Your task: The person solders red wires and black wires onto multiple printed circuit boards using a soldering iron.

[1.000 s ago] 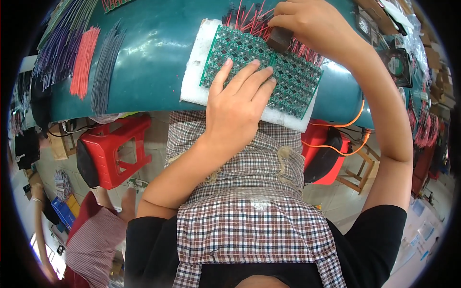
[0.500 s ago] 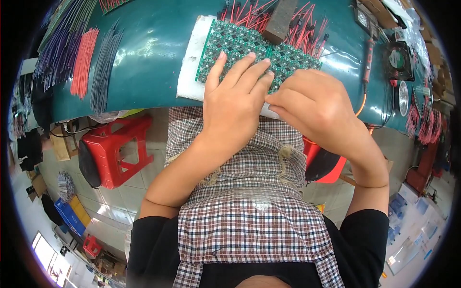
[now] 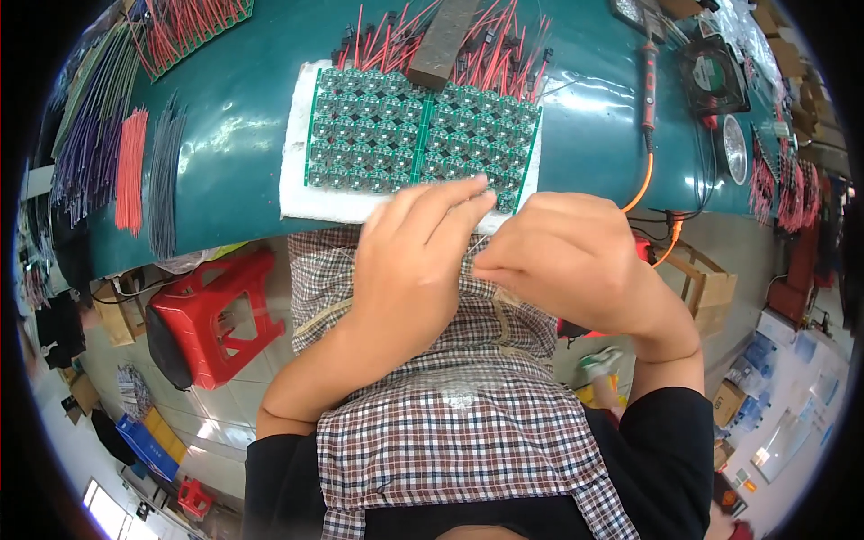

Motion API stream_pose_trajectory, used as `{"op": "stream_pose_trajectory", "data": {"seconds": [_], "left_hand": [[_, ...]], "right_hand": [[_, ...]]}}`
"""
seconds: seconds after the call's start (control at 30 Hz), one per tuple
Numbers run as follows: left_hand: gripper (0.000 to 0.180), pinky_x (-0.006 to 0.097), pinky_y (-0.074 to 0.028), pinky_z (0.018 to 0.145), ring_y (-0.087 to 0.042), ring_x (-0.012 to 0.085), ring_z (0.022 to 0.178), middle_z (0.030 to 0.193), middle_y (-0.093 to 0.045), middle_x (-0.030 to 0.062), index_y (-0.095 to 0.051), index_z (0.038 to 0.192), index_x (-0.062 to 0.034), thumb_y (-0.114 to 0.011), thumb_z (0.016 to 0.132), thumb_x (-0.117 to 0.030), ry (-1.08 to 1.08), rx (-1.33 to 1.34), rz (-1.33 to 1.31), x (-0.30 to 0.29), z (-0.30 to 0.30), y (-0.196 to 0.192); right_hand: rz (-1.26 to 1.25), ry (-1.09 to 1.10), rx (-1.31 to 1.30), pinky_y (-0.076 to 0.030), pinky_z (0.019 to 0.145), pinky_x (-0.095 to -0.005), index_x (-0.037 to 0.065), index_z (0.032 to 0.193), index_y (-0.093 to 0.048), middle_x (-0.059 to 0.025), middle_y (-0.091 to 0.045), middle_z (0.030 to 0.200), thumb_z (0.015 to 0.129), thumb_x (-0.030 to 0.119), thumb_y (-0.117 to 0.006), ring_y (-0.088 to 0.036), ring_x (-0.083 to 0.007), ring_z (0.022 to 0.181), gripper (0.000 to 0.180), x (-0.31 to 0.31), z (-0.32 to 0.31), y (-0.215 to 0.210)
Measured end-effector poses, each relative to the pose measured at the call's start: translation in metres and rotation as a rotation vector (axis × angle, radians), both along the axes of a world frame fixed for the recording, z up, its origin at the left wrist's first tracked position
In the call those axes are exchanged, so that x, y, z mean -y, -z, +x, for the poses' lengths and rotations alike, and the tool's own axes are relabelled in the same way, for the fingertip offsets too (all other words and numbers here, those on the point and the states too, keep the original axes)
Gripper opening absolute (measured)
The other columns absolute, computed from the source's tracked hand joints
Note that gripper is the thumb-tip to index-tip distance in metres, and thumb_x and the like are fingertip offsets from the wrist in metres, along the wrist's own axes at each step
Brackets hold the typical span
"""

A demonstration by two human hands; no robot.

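A green circuit board panel [image 3: 369,130], packed with small components, lies on a white foam pad [image 3: 295,171] at the table's near edge. My left hand [image 3: 414,256] is over the near edge of the pad, its fingers stretched out and held close together, with the fingertips by the panel's lower edge. Just right of it, my right hand [image 3: 571,256] is closed in a pinch in front of the pad; what its fingertips hold, if anything, is too small to make out. A dark metal bar [image 3: 444,45] rests across red wires [image 3: 504,54] with black connectors at the panel's far edge.
Bundles of red wires [image 3: 131,171], grey wires [image 3: 166,180] and purple wires [image 3: 90,171] lie at the left. To the right are a soldering iron [image 3: 649,90] with an orange cord, a black fan [image 3: 715,76] and a round metal dish [image 3: 734,148]. A red stool [image 3: 211,315] stands below the table.
Both hands have drawn back toward me; my left fingers have come off the middle of the panel to its near edge. The whole view has shifted, uncovering more of the panel.
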State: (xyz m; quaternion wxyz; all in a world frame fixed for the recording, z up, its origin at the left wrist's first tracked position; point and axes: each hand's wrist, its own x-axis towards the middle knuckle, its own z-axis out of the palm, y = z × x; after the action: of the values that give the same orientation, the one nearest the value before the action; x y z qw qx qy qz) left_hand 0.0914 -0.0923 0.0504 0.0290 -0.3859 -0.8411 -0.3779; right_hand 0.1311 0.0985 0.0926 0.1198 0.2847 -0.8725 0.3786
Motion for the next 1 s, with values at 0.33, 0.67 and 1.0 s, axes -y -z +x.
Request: {"op": "stream_pose_trajectory", "data": {"seconds": [0.33,0.67,1.0], "left_hand": [[0.023,0.045,-0.052,0.063,-0.066,0.0380,0.077,0.091,-0.064,0.0156,-0.061,0.104,-0.0025,-0.061,0.081,0.001,0.205,0.428,0.007,0.000,0.010,-0.010],[0.014,0.049,-0.053,0.065,-0.065,0.0412,0.076,0.087,-0.065,0.0204,-0.058,0.097,0.0026,-0.056,0.085,-0.004,0.291,0.543,-0.079,-0.002,0.017,-0.005],[0.018,0.049,-0.051,0.069,-0.066,0.0384,0.076,0.085,-0.066,0.0188,-0.062,0.095,-0.0003,-0.055,0.093,-0.017,0.341,0.756,-0.201,-0.002,0.011,-0.021]], "right_hand": [[-0.160,-0.008,0.142,-0.052,0.060,-0.0348,0.001,0.087,-0.066,-0.0091,-0.064,0.081,0.071,0.005,-0.082,-0.064,-0.0265,0.070,0.023,0.000,0.015,0.005],[0.030,0.058,0.103,-0.049,0.058,-0.0340,0.003,0.087,-0.067,-0.0075,-0.064,0.084,0.066,0.003,-0.081,-0.063,-0.0240,0.071,0.026,-0.010,0.023,0.010],[0.156,0.014,0.015,-0.042,0.056,-0.0330,0.003,0.085,-0.067,-0.0045,-0.060,0.080,0.068,0.009,-0.071,-0.059,-0.0208,0.068,0.018,-0.021,0.027,0.011]]}}
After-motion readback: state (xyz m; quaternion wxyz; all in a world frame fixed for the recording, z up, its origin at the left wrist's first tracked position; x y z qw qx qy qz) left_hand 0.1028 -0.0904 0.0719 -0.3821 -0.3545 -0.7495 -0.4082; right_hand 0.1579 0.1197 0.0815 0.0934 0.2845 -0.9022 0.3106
